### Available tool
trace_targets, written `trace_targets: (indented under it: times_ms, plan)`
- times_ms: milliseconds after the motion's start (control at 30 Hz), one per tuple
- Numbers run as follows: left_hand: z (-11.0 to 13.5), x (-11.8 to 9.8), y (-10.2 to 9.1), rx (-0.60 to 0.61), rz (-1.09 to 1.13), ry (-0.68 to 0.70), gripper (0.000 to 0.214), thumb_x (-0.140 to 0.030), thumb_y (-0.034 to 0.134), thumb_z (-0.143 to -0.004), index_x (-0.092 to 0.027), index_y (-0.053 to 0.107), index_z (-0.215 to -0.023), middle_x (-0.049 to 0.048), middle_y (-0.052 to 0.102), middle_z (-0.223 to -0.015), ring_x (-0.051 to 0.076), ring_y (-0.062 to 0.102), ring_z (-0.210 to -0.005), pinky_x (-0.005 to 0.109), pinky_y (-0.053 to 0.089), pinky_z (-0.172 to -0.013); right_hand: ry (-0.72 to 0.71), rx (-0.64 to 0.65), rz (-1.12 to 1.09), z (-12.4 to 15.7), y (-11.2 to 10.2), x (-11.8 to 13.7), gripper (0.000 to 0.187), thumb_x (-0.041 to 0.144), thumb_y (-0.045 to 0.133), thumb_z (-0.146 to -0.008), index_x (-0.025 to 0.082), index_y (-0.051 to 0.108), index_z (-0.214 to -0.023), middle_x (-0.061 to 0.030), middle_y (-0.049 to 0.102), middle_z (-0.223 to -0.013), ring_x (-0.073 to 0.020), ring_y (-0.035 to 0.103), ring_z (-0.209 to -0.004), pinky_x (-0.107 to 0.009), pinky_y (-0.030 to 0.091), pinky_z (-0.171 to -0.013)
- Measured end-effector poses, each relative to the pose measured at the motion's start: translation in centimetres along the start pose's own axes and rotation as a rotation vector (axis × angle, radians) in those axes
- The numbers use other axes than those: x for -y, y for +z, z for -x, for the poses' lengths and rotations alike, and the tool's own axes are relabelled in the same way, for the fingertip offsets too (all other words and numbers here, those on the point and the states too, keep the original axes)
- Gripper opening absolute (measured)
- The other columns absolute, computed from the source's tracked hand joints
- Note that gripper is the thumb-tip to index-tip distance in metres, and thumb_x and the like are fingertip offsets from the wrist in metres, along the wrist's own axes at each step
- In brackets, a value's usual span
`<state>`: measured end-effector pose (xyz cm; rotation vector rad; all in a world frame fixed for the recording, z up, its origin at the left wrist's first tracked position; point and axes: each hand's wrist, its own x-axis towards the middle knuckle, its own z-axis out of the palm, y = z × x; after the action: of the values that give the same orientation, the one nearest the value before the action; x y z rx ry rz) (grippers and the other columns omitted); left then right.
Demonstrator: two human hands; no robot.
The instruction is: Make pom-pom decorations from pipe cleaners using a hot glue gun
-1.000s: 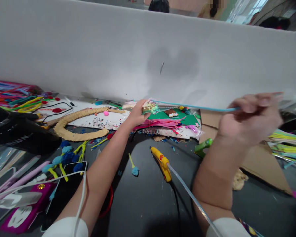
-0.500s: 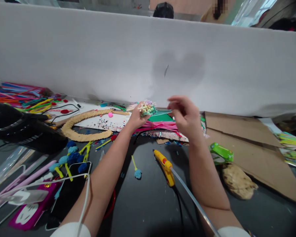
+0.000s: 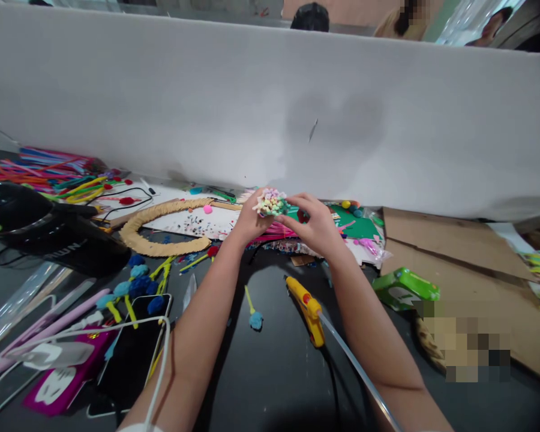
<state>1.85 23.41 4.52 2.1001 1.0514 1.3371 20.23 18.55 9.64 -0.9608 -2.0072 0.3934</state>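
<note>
My left hand (image 3: 251,221) is wrapped round a bundle of pastel pipe cleaners (image 3: 272,203), whose many tips point towards me in cream, lilac, yellow and green. At the bundle's right edge, the thumb and fingertips of my right hand (image 3: 312,222) close round its green side, curved with a gap behind the tips. Below the hands, a yellow hot glue gun (image 3: 306,309) lies on the dark table with a clear glue stick in its back. Left of it rests a blue pompom (image 3: 256,320) on a short yellow stem.
A tan wrapped U-shaped piece (image 3: 135,231) and a black cylindrical appliance (image 3: 67,240) lie left. Nearer are blue pompoms (image 3: 139,285), a phone (image 3: 132,354) and a white cable. Cardboard (image 3: 468,270) and a green packet (image 3: 405,289) occupy the right. A white partition (image 3: 207,108) stands behind.
My right hand has come down and left from a spot apart, and its fingertips now meet the bundle. The left hand keeps its hold. The view has shifted slightly.
</note>
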Motion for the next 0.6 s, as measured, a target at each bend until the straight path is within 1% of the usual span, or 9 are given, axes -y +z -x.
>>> trace_targets:
  times_ms: [100,167,200,333,400,500,600]
  plan:
    - [0.4,-0.9,-0.6,0.042,0.083,-0.069,0.064,-0.041,0.073,-0.071,-0.014,0.051,-0.125,0.0134,0.062,-0.116,0.023,0.061,-0.101,0.036,0.048,-0.089,-0.021,-0.004,-0.005,0.0,0.5,-0.4,0.028,0.032,0.061,-0.088,0.018,0.068,-0.111,-0.0084,0.064,-0.101,-0.0189,0.059,-0.085,-0.032,0.045,-0.079]
    - [0.5,-1.9,-1.3,0.082,0.141,-0.138,0.069,-0.040,0.073,-0.072,-0.015,0.048,-0.131,0.0133,0.062,-0.116,0.023,0.061,-0.100,0.034,0.049,-0.087,-0.026,-0.019,-0.007,0.0,0.6,-0.7,0.027,0.028,0.058,-0.089,0.018,0.067,-0.113,-0.0081,0.064,-0.101,-0.0187,0.059,-0.086,-0.031,0.045,-0.080]
    - [0.4,-2.4,-1.7,0.102,0.161,-0.155,0.069,-0.040,0.075,-0.070,-0.015,0.049,-0.129,0.0126,0.063,-0.115,0.022,0.062,-0.098,0.034,0.050,-0.084,-0.026,-0.026,-0.008,0.0,0.6,-0.8,0.027,0.027,0.057,-0.090,0.018,0.067,-0.114,-0.0080,0.064,-0.101,-0.0184,0.059,-0.085,-0.031,0.045,-0.080]
    - [-0.2,-4.3,-3.4,0.206,0.129,-0.158,0.057,-0.042,0.073,-0.072,-0.016,0.058,-0.120,0.0099,0.065,-0.113,0.022,0.061,-0.101,0.033,0.048,-0.089,-0.012,-0.043,-0.009,0.1,0.6,-1.1,0.028,0.028,0.056,-0.090,0.019,0.067,-0.114,-0.0083,0.064,-0.102,-0.0172,0.057,-0.079,-0.031,0.046,-0.075]
    - [-0.4,-4.9,-4.0,0.235,0.087,-0.156,0.053,-0.043,0.072,-0.073,-0.016,0.061,-0.117,0.0093,0.066,-0.111,0.022,0.062,-0.100,0.033,0.048,-0.089,-0.010,-0.035,-0.005,0.2,0.7,-1.0,0.028,0.030,0.056,-0.090,0.019,0.066,-0.114,-0.0083,0.064,-0.102,-0.0164,0.056,-0.077,-0.031,0.045,-0.074]
    - [-0.5,-5.1,-4.6,0.275,0.031,-0.153,0.052,-0.045,0.070,-0.074,-0.015,0.063,-0.116,0.0095,0.067,-0.110,0.023,0.062,-0.100,0.034,0.048,-0.088,-0.018,0.009,0.001,0.2,0.6,-0.8,0.031,0.034,0.059,-0.088,0.019,0.066,-0.114,-0.0080,0.063,-0.101,-0.0152,0.054,-0.073,-0.030,0.045,-0.072]
    - [-0.3,-4.8,-4.9,0.281,-0.011,-0.136,0.051,-0.045,0.070,-0.075,-0.015,0.064,-0.116,0.0103,0.067,-0.111,0.023,0.062,-0.100,0.033,0.048,-0.088,-0.037,0.052,0.006,0.2,0.4,-0.5,0.033,0.037,0.061,-0.087,0.020,0.066,-0.115,-0.0082,0.063,-0.103,-0.0152,0.054,-0.073,-0.031,0.046,-0.072]
